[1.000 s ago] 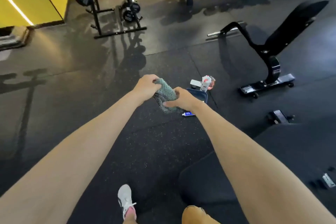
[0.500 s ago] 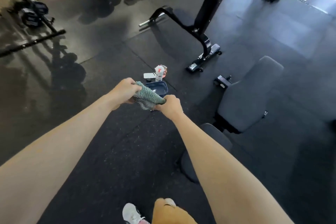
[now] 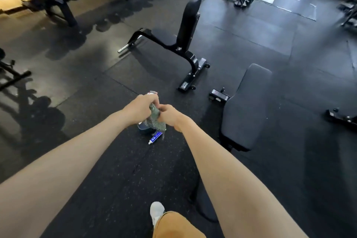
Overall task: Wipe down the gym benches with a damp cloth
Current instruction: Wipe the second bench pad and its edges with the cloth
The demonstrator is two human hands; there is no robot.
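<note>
Squeezing the cloth [image 3: 155,120] tight

The left hand [image 3: 140,107] and right hand [image 3: 170,115] have come close together, both gripping the bunched cloth over a blue tub [image 3: 144,129]. The grey bench [image 3: 245,110] nearby looks ready for wiping next.

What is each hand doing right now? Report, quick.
Left hand: grips the cloth.
Right hand: grips the same cloth.
</note>
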